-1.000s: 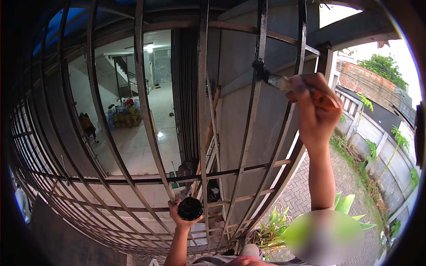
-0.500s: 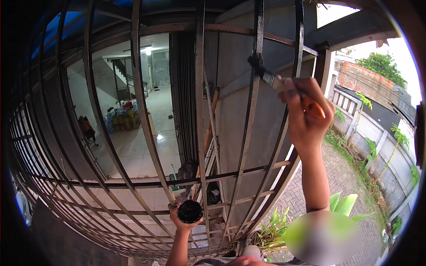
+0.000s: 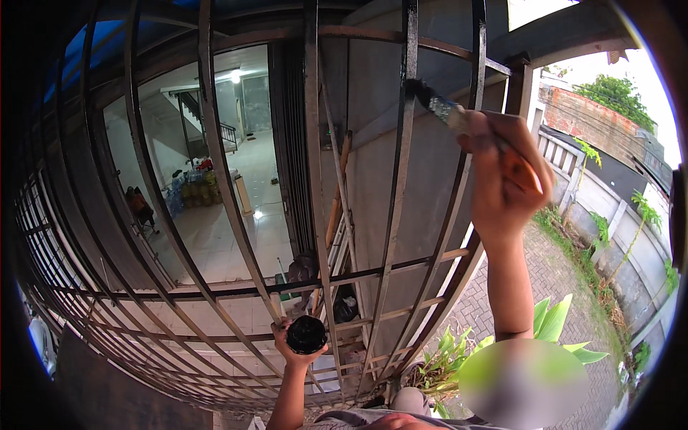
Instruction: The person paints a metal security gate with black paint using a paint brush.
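Observation:
My right hand (image 3: 507, 168) is closed round a paintbrush (image 3: 453, 113) with an orange handle end. Its black bristles touch the right side of an upright bar (image 3: 407, 100) in a metal grille. Above the bristles that bar looks glossy black; below them it is duller brown-grey. Low in the middle, my left hand (image 3: 290, 350) grips a small round can (image 3: 307, 335) filled with black paint. The can is beside the grille bars, under a black horizontal rail (image 3: 244, 292). Fingers of the left hand are partly hidden behind the can.
Behind the grille lie a tiled room (image 3: 244, 193) with stacked bottles (image 3: 199, 188), a folding door (image 3: 288, 143) and leaning poles (image 3: 340, 201). Green plants (image 3: 550, 322) grow below my right arm, beside a brick-paved path (image 3: 566, 251) and a grey wall (image 3: 609, 186). A blurred patch covers the lower right.
The brush has shifted slightly up and right, from the bar's face to its right side. My right hand has moved a little right and down. The left hand keeps its hold on the can.

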Demonstrator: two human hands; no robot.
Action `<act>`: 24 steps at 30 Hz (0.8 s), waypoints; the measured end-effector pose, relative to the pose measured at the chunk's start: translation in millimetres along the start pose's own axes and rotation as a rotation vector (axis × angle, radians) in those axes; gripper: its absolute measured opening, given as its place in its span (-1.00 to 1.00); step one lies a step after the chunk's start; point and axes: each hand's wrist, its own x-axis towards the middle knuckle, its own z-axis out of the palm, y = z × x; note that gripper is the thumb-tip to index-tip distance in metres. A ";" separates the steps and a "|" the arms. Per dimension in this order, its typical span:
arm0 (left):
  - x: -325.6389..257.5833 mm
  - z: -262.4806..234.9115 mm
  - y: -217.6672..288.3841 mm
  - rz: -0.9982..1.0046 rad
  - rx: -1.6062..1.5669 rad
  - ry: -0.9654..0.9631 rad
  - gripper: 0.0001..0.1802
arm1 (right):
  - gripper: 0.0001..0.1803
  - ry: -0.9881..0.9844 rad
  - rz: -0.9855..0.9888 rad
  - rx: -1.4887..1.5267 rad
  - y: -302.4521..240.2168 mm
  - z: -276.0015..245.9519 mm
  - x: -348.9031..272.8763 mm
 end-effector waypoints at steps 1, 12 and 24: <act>3.4 1.2 3.9 -0.019 -0.020 0.006 -0.04 | -0.93 -0.002 0.007 -0.002 1.0 -0.9 -2.5; -6.3 -9.2 -5.8 -0.013 0.008 -0.162 0.04 | -0.94 -0.217 -0.020 -0.079 -1.5 -8.0 -11.2; -7.2 1.7 -10.4 -0.138 -0.080 0.009 0.04 | -0.93 -0.068 0.098 0.040 -5.1 -9.1 -14.0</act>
